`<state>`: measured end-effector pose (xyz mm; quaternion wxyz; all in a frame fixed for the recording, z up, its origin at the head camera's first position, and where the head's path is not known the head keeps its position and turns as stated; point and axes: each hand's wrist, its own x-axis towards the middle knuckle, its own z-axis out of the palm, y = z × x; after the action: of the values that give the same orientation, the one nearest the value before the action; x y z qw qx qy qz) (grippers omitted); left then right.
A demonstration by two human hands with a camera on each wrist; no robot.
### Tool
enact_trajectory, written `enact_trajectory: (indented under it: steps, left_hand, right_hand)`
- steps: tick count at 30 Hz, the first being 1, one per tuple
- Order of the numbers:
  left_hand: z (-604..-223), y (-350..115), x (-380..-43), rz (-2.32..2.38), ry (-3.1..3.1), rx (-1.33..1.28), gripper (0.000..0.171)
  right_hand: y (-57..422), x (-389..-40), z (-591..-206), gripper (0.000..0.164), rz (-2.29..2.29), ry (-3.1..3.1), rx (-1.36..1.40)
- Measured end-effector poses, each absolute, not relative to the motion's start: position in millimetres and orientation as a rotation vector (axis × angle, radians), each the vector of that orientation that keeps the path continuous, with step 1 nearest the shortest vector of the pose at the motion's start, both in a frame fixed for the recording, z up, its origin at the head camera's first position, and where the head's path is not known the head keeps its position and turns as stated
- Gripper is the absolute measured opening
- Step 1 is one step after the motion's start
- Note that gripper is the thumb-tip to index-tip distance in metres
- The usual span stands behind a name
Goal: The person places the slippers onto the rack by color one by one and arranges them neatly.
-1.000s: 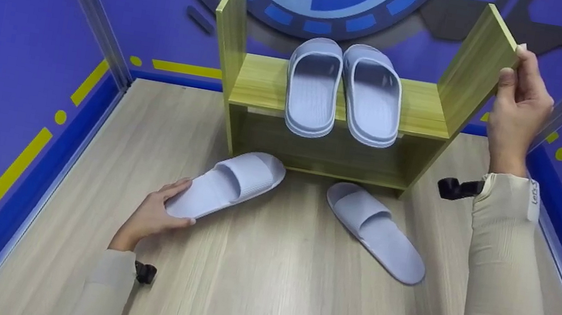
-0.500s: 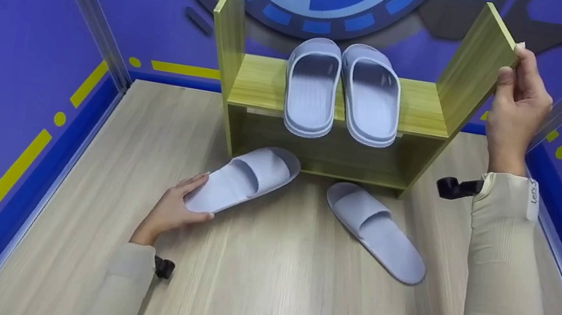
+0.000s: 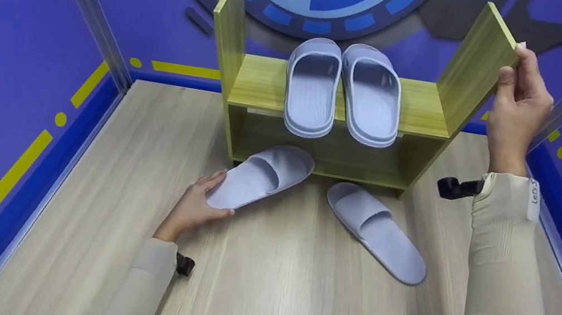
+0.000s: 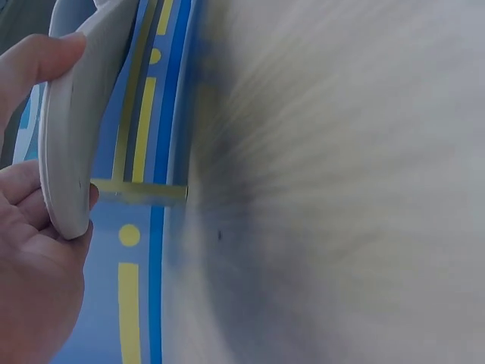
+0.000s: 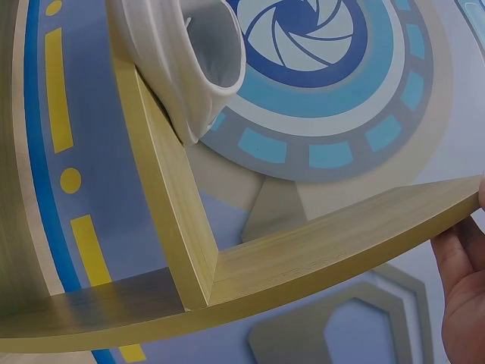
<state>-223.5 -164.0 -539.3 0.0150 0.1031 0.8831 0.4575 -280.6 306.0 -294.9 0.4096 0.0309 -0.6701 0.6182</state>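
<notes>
My left hand (image 3: 194,206) grips a light grey slide slipper (image 3: 248,183) by its heel end, thumb on one side and fingers on the other. In the left wrist view the slipper (image 4: 68,136) is lifted off the floor. Its toe points right, towards the lower opening of a wooden shoe rack (image 3: 261,84). With thumb and fingers my right hand (image 3: 520,108) pinches the front edge of the rack's right side panel (image 3: 478,70). A second slide slipper (image 3: 379,232) lies on the floor before the rack, toe to the back left.
Two more grey slippers (image 3: 313,92) stand side by side on the rack's upper shelf, heels jutting over its front edge. The wood-look floor (image 3: 282,293) stretches in front. Blue printed walls (image 3: 16,82) enclose the back and both sides.
My left hand has carried the slipper to the right and slightly back, bringing its toe in front of the rack's lower opening. The right hand and the other slippers stay in place.
</notes>
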Motion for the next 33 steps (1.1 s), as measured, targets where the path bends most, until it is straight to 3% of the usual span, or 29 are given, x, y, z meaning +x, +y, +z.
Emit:
enact_trajectory:
  steps: [9,33]
  left_hand:
    - [-545,-148,-230,1.464,2.780,0.326,0.088]
    - [-548,-113,-235,1.464,2.803,0.229,0.094]
  right_hand:
    - [316,-292,-305,0.031,1.486,-1.721,0.097]
    - [308,-283,-298,0.028,1.555,-1.683,0.092]
